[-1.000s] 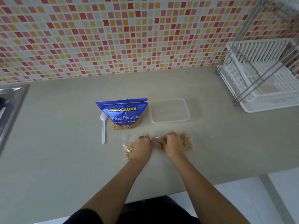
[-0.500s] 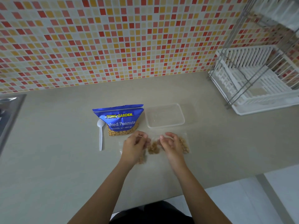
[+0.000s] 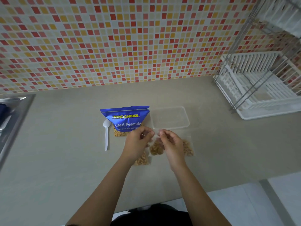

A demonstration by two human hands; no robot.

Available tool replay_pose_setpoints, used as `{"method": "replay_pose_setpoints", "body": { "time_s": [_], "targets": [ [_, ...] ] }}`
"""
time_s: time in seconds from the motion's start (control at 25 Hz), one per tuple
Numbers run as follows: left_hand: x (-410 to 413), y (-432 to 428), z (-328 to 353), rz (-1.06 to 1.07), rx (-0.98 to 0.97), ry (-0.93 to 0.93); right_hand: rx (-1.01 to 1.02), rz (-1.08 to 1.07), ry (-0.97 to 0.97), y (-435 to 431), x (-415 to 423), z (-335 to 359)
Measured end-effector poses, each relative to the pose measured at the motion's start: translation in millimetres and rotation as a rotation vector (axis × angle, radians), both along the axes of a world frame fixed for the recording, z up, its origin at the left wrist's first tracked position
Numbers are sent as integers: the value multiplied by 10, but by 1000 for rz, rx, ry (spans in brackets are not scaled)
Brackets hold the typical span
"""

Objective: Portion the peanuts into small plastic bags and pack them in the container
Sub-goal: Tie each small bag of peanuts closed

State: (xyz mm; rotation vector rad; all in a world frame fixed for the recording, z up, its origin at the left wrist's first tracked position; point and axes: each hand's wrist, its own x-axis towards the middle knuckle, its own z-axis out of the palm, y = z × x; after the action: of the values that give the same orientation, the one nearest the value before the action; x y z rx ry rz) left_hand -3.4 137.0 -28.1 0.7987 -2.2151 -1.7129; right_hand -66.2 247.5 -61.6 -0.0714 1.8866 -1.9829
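Sealing step, by the look of it, with three portions filled and none packed. Just below the centre of the frame, pinching the clear mouth of the middle small bag [image 3: 156, 145] from both sides: left hand [image 3: 138, 142] and right hand [image 3: 172, 144] raised close together, thumb and forefinger tips of each drawn tight on the top edge, the other fingers loosely curled behind. Impossible to tell whether the strip is already pressed closed, the plastic being too thin and transparent to read. Lower in that bag, between the two wrists, a clump of peanuts [image 3: 156, 150]. On either side, lying flat on the counter [image 3: 65, 160], two more filled bags: the left bag [image 3: 142, 159] partly under the left wrist, the right bag [image 3: 188, 147] just beside the right hand. Directly above the hands in the frame, the clear container [image 3: 169, 118], with no bag in it yet. Just beside it to the left, standing upright, the blue peanut pouch [image 3: 125, 119]; further left, lying lengthwise, the white spoon [image 3: 106, 136]. Next, in all likelihood: run the fingertips along the top edge until closed across its whole width, then carry the bag a short way up the frame and lay it flat in the container. Calls for a steady pinch to keep the nuts from spilling, and for care not to knock the pouch over on the way.
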Motion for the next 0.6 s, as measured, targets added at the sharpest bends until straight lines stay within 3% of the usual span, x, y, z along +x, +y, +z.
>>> {"method": "replay_pose_setpoints", "body": {
  "time_s": [0.44,0.6],
  "targets": [
    [-61,34,114,14,-396,-59,196,-19,271,-65,-10,154],
    [4,-1,32,23,-433,-70,184,-40,220,-13,-50,90]
  ]
}}
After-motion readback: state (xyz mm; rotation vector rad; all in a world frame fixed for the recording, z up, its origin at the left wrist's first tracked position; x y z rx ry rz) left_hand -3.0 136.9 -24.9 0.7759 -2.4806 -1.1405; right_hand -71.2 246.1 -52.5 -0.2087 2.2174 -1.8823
